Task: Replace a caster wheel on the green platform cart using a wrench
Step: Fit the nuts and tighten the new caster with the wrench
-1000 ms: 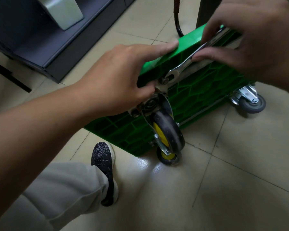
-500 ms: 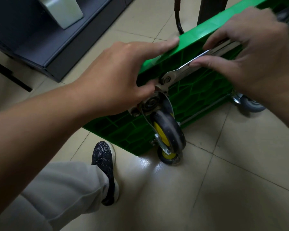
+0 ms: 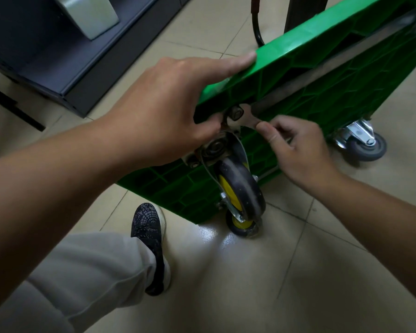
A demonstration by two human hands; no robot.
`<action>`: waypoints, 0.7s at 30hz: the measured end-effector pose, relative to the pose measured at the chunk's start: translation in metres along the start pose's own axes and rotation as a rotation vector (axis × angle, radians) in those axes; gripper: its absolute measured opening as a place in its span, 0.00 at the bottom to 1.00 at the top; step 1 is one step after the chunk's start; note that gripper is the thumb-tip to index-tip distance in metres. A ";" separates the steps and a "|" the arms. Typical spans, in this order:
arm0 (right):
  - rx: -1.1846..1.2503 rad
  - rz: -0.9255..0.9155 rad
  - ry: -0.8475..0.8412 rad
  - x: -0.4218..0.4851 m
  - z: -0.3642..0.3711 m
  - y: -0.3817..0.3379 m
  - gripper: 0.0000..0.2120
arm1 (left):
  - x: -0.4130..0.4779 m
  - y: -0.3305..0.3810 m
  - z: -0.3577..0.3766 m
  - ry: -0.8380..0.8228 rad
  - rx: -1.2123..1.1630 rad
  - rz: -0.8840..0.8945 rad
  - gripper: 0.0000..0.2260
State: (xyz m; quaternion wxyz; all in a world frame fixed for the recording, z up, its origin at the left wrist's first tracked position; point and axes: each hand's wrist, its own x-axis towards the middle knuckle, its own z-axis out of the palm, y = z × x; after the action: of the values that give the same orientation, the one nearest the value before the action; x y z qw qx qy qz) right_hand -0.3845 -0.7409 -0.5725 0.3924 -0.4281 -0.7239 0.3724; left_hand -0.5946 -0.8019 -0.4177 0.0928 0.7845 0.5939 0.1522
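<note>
Beige floor tiles (image 3: 322, 272) carry the green platform cart (image 3: 334, 75), which is tipped up on one long edge with its ribbed underside facing the person. The left hand (image 3: 168, 109) has its grip round the cart's upper rim, beside the yellow-hubbed caster wheel (image 3: 240, 191). The right hand (image 3: 298, 150) pinches the wrench (image 3: 246, 118) close to its open head, set at a mounting nut (image 3: 237, 113). The steel is stiff and likely slick (a hold farther down the handle should give more leverage). The cart looks light but tippy, so brace it.

Cart (image 3: 322, 75) stands tilted on the floor (image 3: 298, 272). From the caster wheel (image 3: 240, 188) at its near corner: wrench (image 3: 244, 116) at 12 o'clock, second caster (image 3: 365, 145) at 3 o'clock, shoe (image 3: 149, 236) at 8 o'clock.
</note>
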 end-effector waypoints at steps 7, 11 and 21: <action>0.177 0.101 -0.006 -0.011 0.023 0.000 0.25 | 0.001 0.000 -0.001 -0.006 0.014 0.009 0.33; 0.145 0.076 -0.056 -0.007 0.014 0.002 0.23 | 0.002 0.000 -0.002 -0.005 -0.004 0.014 0.33; 0.088 0.048 0.057 -0.022 0.012 0.000 0.23 | 0.002 0.000 -0.002 -0.022 -0.034 0.010 0.34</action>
State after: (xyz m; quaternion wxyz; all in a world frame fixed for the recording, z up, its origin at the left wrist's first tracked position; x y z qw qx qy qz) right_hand -0.3884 -0.7634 -0.5831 0.4220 -0.4383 -0.6849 0.4009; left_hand -0.5955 -0.8004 -0.4154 0.1119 0.7875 0.5861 0.1542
